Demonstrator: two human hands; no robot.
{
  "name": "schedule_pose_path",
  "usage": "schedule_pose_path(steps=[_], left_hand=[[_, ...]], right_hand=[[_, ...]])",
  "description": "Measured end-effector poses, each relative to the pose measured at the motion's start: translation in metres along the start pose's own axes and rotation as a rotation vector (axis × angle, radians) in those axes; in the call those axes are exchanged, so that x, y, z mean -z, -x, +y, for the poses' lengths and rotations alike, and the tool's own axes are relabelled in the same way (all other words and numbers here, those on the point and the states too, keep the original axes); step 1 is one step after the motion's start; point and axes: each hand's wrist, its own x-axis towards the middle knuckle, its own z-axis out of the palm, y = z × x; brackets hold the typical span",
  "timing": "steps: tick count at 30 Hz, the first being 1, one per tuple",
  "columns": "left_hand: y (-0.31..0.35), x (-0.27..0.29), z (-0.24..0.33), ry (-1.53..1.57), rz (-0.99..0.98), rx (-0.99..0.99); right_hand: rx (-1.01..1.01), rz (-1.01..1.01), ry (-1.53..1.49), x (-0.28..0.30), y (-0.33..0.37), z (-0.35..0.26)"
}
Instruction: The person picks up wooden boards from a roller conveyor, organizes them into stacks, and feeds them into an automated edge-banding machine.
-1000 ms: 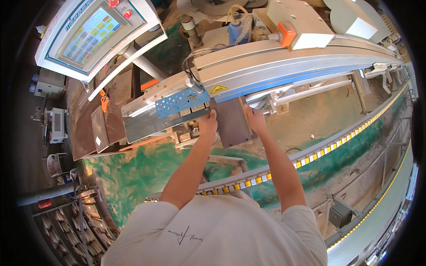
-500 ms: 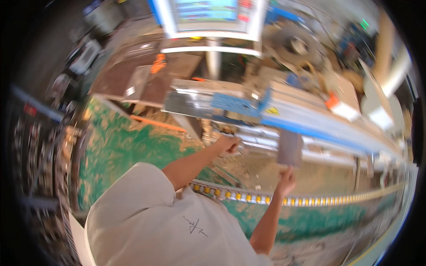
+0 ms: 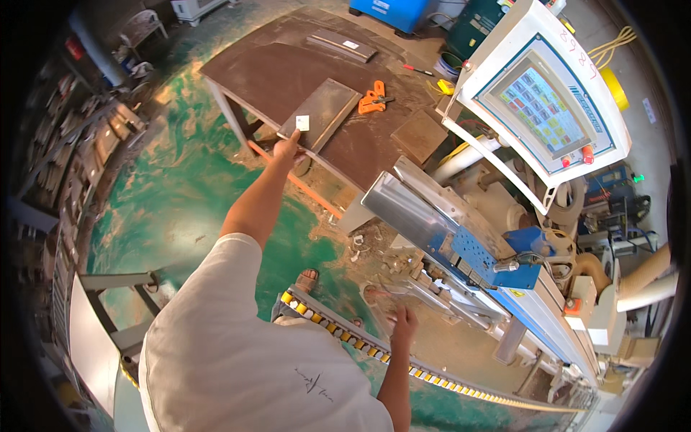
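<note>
At the near edge of the brown table, my left hand point(image 3: 287, 146) grips the corner of a flat brown board point(image 3: 324, 109) that carries a small white label. The thumb lies on top of the board, the fingers are partly hidden at its edge. My right hand point(image 3: 404, 324) hangs between my body and the machine, its fingers loosely curled with nothing visible in them. A short brown panel point(image 3: 510, 341) sticks out from under the machine's long blue and metal beam point(image 3: 461, 248), apart from my right hand.
On the table point(image 3: 263, 68) lie another labelled board point(image 3: 341, 45), an orange-handled clamp point(image 3: 374, 99) and a red marker point(image 3: 417, 70). A white control panel with a screen point(image 3: 543, 108) stands at right. A yellow-and-white roller rail point(image 3: 345, 335) curves before me; a metal frame point(image 3: 122, 309) is at left.
My view has turned left toward the table. My left hand has moved from the machine to the labelled board. My right hand has let go of the panel under the beam.
</note>
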Motion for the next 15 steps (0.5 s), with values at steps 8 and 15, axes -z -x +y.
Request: schedule_pose_path(steps=[8,15], left_hand=[[0.005,0.067,-0.042,0.165,-0.331,-0.116],[0.166,0.157,-0.097,0.244,-0.683,0.163]], right_hand=[[0.127,-0.371,0.313,-0.174,-0.035,-0.036],[0.233,-0.356,0.304,-0.272,-0.066,-0.045]])
